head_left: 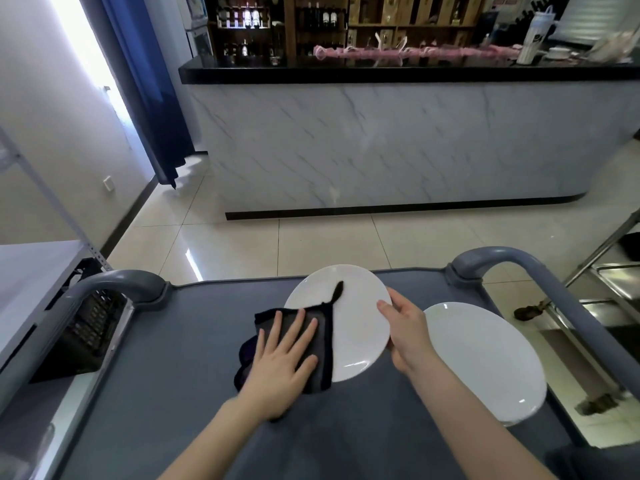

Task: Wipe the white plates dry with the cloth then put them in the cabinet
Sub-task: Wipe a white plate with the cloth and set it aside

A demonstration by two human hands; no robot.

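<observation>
Presently the cloth [322, 348] is pressed onto the left part of the plate [356, 323] by the flat, straight-fingered left hand [280, 362]. The plate's right rim is gripped by the right hand [407, 330] over the cart [166, 358]. Under too hard a press, the plate may be tipped from that grip. The second plate [485, 358], near the cart's right edge, may be knocked off.
</observation>
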